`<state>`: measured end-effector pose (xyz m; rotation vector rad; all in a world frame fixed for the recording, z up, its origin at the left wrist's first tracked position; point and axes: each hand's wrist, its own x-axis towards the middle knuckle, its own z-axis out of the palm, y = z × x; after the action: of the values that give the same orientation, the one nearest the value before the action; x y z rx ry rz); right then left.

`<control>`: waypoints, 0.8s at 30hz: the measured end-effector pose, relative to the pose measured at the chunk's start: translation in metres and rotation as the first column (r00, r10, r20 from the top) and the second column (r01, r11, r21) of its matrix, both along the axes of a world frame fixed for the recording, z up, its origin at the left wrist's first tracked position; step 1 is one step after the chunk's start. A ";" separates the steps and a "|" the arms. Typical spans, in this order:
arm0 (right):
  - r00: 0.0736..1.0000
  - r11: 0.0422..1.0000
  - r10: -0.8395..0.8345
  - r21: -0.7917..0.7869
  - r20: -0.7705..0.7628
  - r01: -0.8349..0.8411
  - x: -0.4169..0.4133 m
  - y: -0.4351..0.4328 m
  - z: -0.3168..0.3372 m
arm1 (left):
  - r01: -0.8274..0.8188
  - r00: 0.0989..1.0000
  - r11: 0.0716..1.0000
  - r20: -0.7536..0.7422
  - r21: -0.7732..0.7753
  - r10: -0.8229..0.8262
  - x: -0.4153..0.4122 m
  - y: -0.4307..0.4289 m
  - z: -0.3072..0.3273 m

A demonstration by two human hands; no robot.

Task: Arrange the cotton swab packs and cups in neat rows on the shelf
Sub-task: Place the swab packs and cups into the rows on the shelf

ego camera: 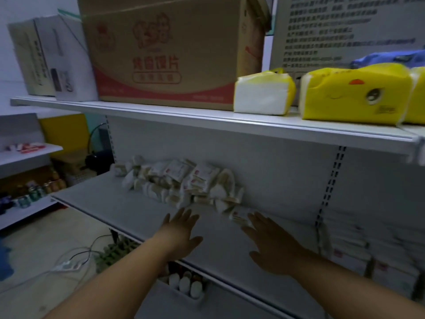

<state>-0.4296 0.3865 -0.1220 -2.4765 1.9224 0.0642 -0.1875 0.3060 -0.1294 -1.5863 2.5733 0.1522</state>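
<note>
Dim bluish light, soft motion blur throughout, wide-angle bending at edges

- Grey shelf point(110, 201), wide and flat.
- Messy pile of cotton swab packs point(184, 180) at the back of it.
- One loose pack point(239, 216) just beside the pile, on the right.
- White stacked packs point(368, 245) at the right end.

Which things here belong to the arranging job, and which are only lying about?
Job: swab packs, shelf, left hand, right hand.
Lying about: carton, tissue packs, bottles.
</note>
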 end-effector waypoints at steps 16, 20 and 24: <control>0.985 0.929 0.003 -0.365 0.175 0.062 0.064 -0.198 0.071 | -0.097 0.959 0.959 -0.284 -0.266 0.019 0.071 -0.152 0.032; 0.989 0.975 -0.107 -0.182 0.106 0.125 0.077 -0.226 0.077 | 0.022 0.971 0.954 -0.220 -0.300 -0.092 0.078 -0.187 0.034; 0.981 0.971 -0.196 -0.139 -0.003 0.193 0.087 -0.237 0.076 | 0.051 0.970 0.939 -0.207 -0.341 -0.128 0.079 -0.234 0.039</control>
<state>-0.3428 0.1497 -0.0461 -2.3575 2.2385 -0.0507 -0.1087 0.0718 -0.0899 -1.6322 2.9746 -0.1292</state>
